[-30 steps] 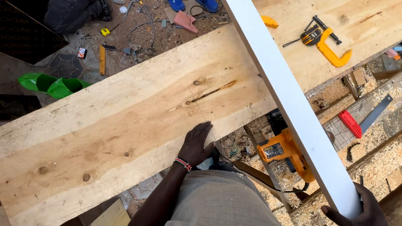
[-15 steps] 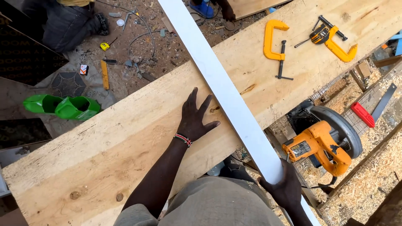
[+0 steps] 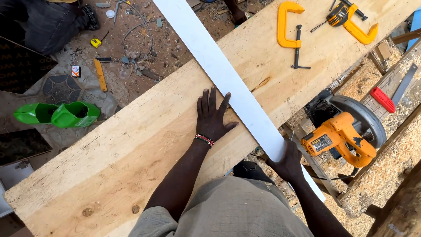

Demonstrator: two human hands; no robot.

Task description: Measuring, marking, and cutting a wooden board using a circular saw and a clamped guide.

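I spot small box [image 3: 76, 71] on ground far left, rectangular, white with orange and dark patches. Label [image 3: 321, 142] on saw [image 3: 346, 136] body right of plank: dark rectangle on orange housing.

carpentry workshop | circular saw [image 3: 346, 134] at 3 o'clock | C-clamps [image 3: 289, 26] at 1 o'clock | sawdust [image 3: 394, 153] at 4 o'clock

two yellow clamps [image 3: 287, 25], one circular saw [image 3: 346, 131], two green shoes [image 3: 57, 114]
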